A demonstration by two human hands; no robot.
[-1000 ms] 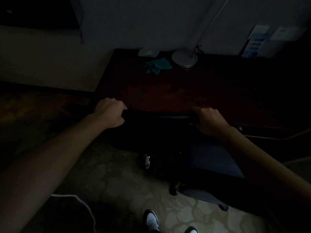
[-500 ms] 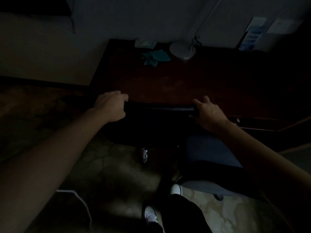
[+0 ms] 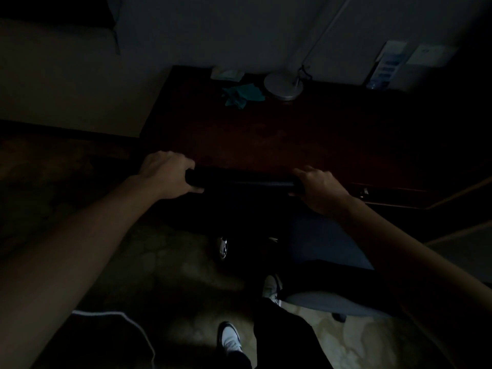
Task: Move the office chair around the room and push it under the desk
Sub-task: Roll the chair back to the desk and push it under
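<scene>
Closer now — one chair [image 3: 243,182], two hands.

There are two hands: the left hand [image 3: 166,173] and the right hand [image 3: 318,189]. There is one office chair [image 3: 245,182] and one desk [image 3: 266,134]. On the desk I count one round lamp base [image 3: 283,85], one green cloth [image 3: 243,94] and one pale small object [image 3: 227,73] at the back edge; what it is I cannot tell. On the wall there are two light papers [image 3: 390,62]. On the floor, two shoes [image 3: 229,336] show.
</scene>
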